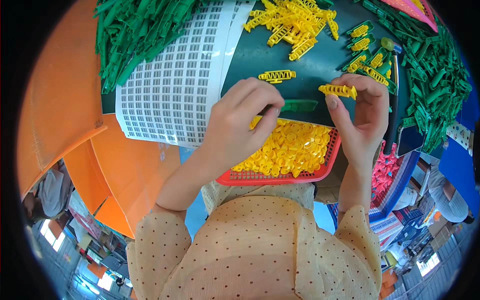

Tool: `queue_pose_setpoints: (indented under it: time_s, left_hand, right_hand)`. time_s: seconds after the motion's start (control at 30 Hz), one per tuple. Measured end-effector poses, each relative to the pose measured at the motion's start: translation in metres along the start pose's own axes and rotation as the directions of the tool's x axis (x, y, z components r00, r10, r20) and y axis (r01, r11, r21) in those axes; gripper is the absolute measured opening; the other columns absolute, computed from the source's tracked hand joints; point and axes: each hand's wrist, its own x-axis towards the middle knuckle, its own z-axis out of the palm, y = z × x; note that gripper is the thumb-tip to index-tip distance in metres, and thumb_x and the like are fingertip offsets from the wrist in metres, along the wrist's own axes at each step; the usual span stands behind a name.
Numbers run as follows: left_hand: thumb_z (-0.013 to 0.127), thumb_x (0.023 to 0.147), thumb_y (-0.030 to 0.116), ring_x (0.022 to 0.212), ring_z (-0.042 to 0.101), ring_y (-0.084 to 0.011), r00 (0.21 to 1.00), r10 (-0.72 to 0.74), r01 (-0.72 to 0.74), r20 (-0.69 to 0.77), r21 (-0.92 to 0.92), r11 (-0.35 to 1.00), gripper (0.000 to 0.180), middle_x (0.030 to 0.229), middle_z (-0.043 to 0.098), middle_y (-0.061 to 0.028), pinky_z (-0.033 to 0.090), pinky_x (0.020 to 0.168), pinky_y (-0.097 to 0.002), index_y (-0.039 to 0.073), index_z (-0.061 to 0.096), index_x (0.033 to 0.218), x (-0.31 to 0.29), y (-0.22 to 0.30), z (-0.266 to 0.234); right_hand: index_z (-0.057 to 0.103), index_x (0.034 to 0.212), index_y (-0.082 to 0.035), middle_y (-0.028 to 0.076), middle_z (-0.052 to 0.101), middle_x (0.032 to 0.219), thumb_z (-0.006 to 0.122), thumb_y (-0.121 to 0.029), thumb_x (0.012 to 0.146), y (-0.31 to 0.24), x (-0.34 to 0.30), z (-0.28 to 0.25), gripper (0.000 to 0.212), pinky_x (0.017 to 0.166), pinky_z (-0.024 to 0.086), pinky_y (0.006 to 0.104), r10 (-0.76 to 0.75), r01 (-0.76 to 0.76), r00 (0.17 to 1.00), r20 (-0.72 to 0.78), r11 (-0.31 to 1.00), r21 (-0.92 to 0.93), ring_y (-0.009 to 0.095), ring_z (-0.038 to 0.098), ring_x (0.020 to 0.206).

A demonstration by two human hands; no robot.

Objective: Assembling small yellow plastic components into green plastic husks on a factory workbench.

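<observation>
My left hand (242, 117) is closed on one end of a slim green plastic piece (301, 105), which points right over the dark green tabletop (245, 62). Between thumb and fingertips, my right hand (367, 112) pinches a yellow ribbed plastic piece (337, 91), held nearly level. Another yellow ribbed piece (277, 76) lies on the table just beyond my left hand. Below both hands is a red basket (327, 167) full of small yellow caps (285, 150). Several green pieces with yellow ribbed parts set in them (361, 44) lie in a group beyond my right hand.
Loose yellow ribbed pieces (295, 25) are heaped at the far middle. Green pieces form piles at left (142, 37) and right (437, 85). Printed sheets (165, 90) cover the table's left part. A black-handled hammer (393, 115) lies right of my right hand, near a tray of pink pieces (385, 172).
</observation>
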Motion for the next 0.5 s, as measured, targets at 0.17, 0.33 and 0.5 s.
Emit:
queue_pose_setpoints:
  time_s: [0.17,0.33,0.5]
  left_hand:
    - [0.075,0.077,-0.007,0.090,0.064,-0.0256,0.962,0.246,-0.184,-0.116,0.388,0.903,0.027,0.105,0.068,-0.0075,0.052,0.074,-0.0297,0.005,0.070,0.101,0.006,-0.003,0.003]
    - [0.078,0.079,-0.004,0.093,0.065,-0.0196,0.990,0.119,-0.110,-0.082,0.104,0.988,0.035,0.107,0.068,-0.0091,0.053,0.074,-0.0286,0.005,0.068,0.112,0.000,0.010,0.001]
    - [0.078,0.080,-0.005,0.089,0.067,-0.0200,0.992,0.110,-0.118,-0.067,-0.120,0.986,0.035,0.103,0.067,-0.0117,0.054,0.078,-0.0291,0.003,0.066,0.111,-0.009,0.006,0.004]
  right_hand:
    - [0.047,0.126,-0.002,0.012,0.060,0.115,0.076,0.009,0.081,0.001,-0.014,0.005,0.054,0.098,0.051,0.0343,0.033,-0.044,0.998,0.053,0.973,0.227,0.022,0.064,0.109]
    - [0.044,0.130,-0.001,0.014,0.059,0.116,0.075,0.009,0.083,-0.006,-0.018,0.017,0.057,0.099,0.051,0.0352,0.196,-0.209,0.978,0.078,0.863,0.461,0.023,0.063,0.111]
    - [0.045,0.130,-0.001,0.015,0.062,0.115,0.075,0.007,0.083,-0.010,-0.023,0.025,0.057,0.099,0.050,0.0346,0.166,-0.236,0.971,0.172,0.779,0.581,0.023,0.063,0.110]
